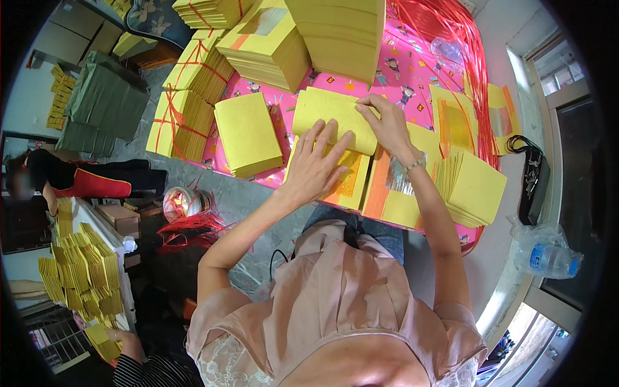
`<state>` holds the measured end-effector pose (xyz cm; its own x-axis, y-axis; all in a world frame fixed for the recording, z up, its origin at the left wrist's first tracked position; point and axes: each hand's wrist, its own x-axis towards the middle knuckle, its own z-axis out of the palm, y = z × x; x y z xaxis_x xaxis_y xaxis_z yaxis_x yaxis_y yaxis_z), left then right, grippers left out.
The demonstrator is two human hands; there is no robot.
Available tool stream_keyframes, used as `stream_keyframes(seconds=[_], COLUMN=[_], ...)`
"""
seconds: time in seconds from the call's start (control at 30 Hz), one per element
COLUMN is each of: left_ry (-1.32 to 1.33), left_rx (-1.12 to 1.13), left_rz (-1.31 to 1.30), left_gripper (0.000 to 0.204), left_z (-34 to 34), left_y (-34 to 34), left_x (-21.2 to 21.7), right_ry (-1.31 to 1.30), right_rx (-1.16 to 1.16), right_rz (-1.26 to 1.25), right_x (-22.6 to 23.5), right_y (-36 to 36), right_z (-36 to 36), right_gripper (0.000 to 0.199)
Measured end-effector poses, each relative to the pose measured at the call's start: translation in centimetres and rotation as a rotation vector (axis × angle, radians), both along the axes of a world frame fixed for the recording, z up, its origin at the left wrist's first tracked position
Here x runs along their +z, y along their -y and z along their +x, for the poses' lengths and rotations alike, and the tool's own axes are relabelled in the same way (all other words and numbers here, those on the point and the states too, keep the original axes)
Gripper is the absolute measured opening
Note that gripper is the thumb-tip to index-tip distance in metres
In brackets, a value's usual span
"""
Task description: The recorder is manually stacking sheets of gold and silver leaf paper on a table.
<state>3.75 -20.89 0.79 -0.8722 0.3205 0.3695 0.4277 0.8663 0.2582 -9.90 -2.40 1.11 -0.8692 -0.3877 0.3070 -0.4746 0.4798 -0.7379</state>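
My left hand (316,162) lies flat with its fingers spread on a folded yellow paper sheet (325,104). At that sheet's far right edge, my right hand (389,126) pinches the paper between thumb and fingers. Beneath my left hand, a sheet with a gold-orange foil patch (350,177) shows partly. Beside it, under my right forearm, lies yellow paper with a silver foil square (401,175) and an orange stripe. To the right sits a fanned pile of folded yellow paper (476,190). A neat yellow paper stack (248,132) rests left of my hands.
Tied yellow bundles (180,122) and tall paper stacks (274,55) line the far side of the pink patterned cloth (412,48). Red plastic strands (474,51) hang at the far right. A plastic bottle (545,258) stands right. At left are a person (97,177) and another person's hand (126,342).
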Motion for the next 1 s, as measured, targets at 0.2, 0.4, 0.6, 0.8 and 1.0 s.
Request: stream_keyframes(seconds=[0.2,0.4,0.6,0.8,1.0], left_ry=[0.069,0.096,0.110,0.121,0.131], left_rx=[0.008,-0.005,-0.006,-0.002,-0.010], left_rz=[-0.024,-0.013,-0.008,-0.018,-0.017], left_gripper=[0.070,0.071,0.070,0.069,0.066], left_z=[-1.8,-2.5,-2.6,-2.8,-2.7], left_y=[-0.1,0.0,-0.1,-0.1,-0.1], left_x=[-1.4,-1.9,-1.9,-1.9,-2.3], right_ry=[-0.005,-0.177,0.028,0.068,0.058], right_rx=[-0.039,-0.007,0.091,0.119,0.106], right_rz=[0.217,0.281,0.339,0.348,0.339], right_x=[-1.1,-1.7,-1.4,-1.0,-1.6], right_y=[0.4,1.6,2.7,2.6,2.7], right_z=[-2.5,-3.0,-2.9,-3.0,-2.8], right_gripper=[0.021,0.025,0.033,0.034,0.034])
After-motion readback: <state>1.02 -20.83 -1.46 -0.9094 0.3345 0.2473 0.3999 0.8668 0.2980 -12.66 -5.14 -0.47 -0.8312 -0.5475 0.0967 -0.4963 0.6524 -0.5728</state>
